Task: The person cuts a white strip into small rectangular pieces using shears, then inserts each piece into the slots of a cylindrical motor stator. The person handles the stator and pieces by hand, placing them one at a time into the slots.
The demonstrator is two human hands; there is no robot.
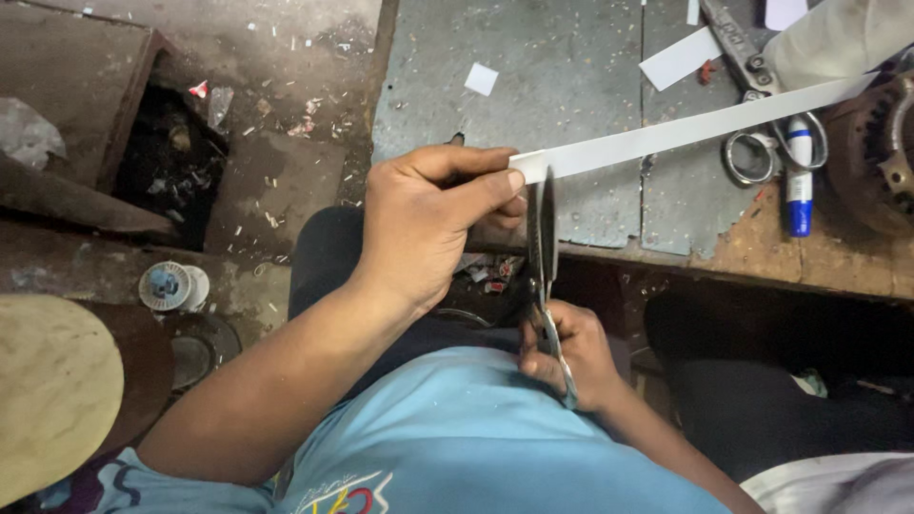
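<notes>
We pinch the white strip (685, 131) in our left hand (428, 224); our right hand (571, 352) grips scissors (545, 257), blades at the strip's end, cut unfinished.

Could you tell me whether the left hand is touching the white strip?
Touching. The head view shows the left hand pinching the end of the white strip between thumb and fingers, just beside the scissors.

The left hand (428, 224) reaches forward on a long bare forearm, its grip pinched shut, thumb over fingers. The right hand (566, 354) sits close to the body, fingers apparently curled tight.
</notes>
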